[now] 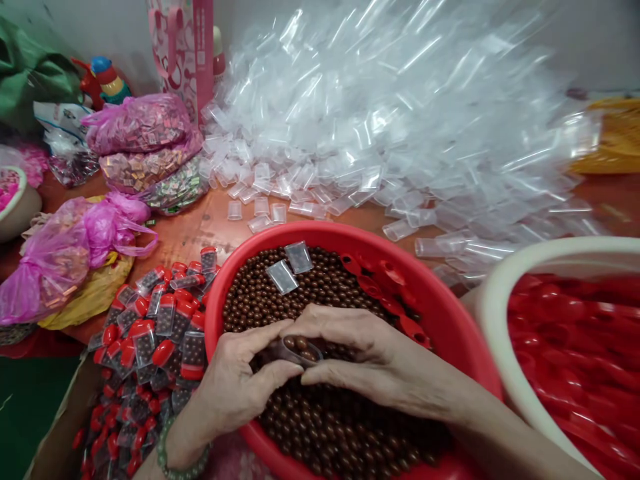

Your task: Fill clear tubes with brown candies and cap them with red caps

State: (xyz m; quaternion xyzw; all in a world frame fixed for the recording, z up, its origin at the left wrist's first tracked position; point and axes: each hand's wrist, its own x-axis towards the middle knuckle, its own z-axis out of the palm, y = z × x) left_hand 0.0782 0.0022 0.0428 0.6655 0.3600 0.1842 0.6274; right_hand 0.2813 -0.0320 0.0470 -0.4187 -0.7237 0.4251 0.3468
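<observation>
White bowl [24, 217] first, cut off by the left edge, with purple plastic bags [53, 267] beside it on the brownish-red bench [187, 227]; the small pieces inside are blurred by the film. Below and to their right, red-capped containers [165, 317] filled with dark balls lie heaped, the lower ones dim and partly behind the left forearm, which wears a beaded bracelet [183, 463].

The left hand [240, 377] has its thumb and index finger closed on one side of an open clear container [303, 348] — brown balls show at its mouth, but its body is mostly hidden. It is held over the brown balls [345, 427] in the red basin [280, 233]. The right hand [370, 353] pinches its other side; its remaining fingers overlap and are hard to separate.

Two flat clear containers [290, 268] lie on the balls behind the hands, and red caps [383, 290] line the basin's far right side. Behind, the heap of clear containers [380, 127] smears into streaks. At the right, a white tub [500, 307] of blurred red pieces [575, 333] runs out of view.
</observation>
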